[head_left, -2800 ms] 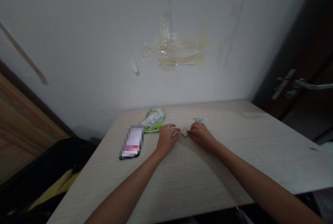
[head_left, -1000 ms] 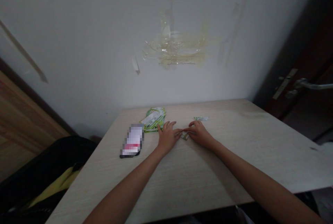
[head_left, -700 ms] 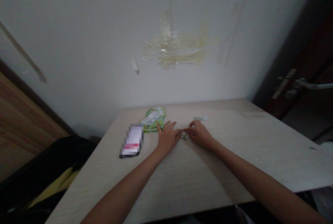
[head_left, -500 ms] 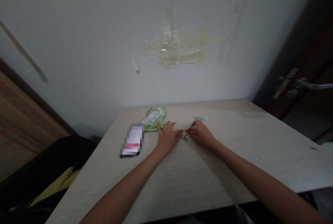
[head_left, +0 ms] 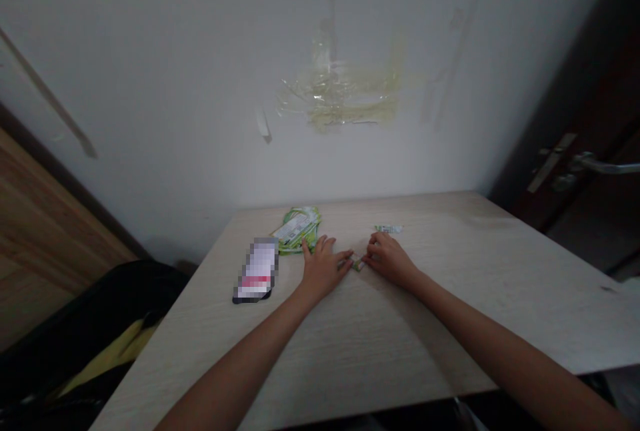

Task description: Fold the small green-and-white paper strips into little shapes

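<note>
A small folded piece of green-and-white packet [head_left: 357,264] lies on the table between my two hands. My left hand [head_left: 323,269] has its thumb and index finger at the left edge of this piece, while the other fingers spread toward the back. At its right edge, my right hand [head_left: 390,259] pinches with thumb and index finger, the remaining fingers curled. Just behind my right hand lies a narrow green-and-white strip [head_left: 389,229]. Several green-and-white packets [head_left: 299,224] lie piled beyond my left fingertips.
A phone [head_left: 256,271] with a blurred screen lies left of my left hand. The pale wooden table [head_left: 310,364] meets a wall [head_left: 200,84] with old tape [head_left: 350,97]. A dark bag [head_left: 115,311] stands at the left, a door handle [head_left: 600,163] at the right.
My fingers have shifted slightly on the small piece, and its shape between them looks a little different. The whole view has moved a touch; the phone and packets lie as before.
</note>
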{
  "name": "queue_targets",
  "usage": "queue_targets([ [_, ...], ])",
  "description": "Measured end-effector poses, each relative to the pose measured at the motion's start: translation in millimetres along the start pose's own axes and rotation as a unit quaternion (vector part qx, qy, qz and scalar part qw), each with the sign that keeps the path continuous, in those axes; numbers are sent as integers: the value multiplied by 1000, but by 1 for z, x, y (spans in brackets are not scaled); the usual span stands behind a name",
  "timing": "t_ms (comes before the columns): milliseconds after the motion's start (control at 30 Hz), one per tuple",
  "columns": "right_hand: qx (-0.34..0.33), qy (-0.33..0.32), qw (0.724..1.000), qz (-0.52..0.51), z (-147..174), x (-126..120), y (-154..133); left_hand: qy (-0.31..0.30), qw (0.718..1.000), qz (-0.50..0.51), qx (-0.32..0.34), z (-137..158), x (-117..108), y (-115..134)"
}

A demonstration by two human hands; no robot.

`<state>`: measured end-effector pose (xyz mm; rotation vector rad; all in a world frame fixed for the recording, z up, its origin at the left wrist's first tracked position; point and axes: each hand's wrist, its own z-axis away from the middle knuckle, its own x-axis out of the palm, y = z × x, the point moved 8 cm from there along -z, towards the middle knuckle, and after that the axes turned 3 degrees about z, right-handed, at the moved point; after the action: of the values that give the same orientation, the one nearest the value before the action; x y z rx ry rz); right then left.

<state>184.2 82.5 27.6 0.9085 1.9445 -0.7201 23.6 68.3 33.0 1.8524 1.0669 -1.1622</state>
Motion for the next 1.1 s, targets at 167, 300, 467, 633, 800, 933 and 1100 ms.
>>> queue_targets([
  [167,-2,-1,1000,3,4,-6,-3,-28,1000,6,-2,4,3,-3],
  [300,5,-10,1000,5,5,-7,-6,-24,999,28,-2,4,1,-4],
  [467,13,-22,1000,-3,4,-6,-4,-5,998,65,5,0,-7,-2],
  [633,26,-27,999,2,3,-5,-2,-6,997,79,12,0,-10,1],
  [800,34,-30,999,10,4,-3,0,2,997,71,29,-1,-12,4],
  [933,39,-28,999,-8,5,-1,0,6,998,64,25,2,-13,-1],
  [1100,49,-3,997,-51,4,-4,-2,26,998,53,1,3,-15,-6],
])
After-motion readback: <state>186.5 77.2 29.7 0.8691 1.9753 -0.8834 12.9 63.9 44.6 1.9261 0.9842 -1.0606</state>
